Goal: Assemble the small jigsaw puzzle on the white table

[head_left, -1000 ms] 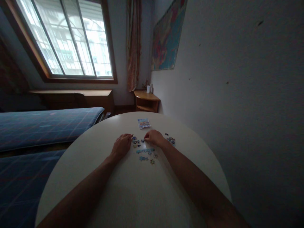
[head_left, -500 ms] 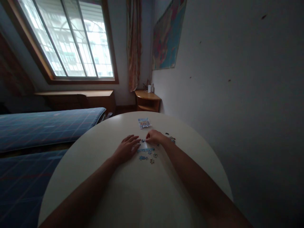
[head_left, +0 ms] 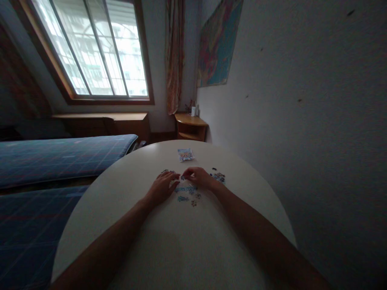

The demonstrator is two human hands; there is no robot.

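Jigsaw pieces (head_left: 188, 189), scattered on the round white table (head_left: 181, 249) beneath both hands, look light, thin, stiff but bendable, best nipped by their edges; left hand (head_left: 161, 187) rests fingers loosely flat on some, right hand (head_left: 199, 177) fingertips pinched narrow, contents indiscernible.

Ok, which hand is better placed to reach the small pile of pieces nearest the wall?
Probably right: the right hand lies beside that pile, while the left hand sits beyond the joined blue strip.
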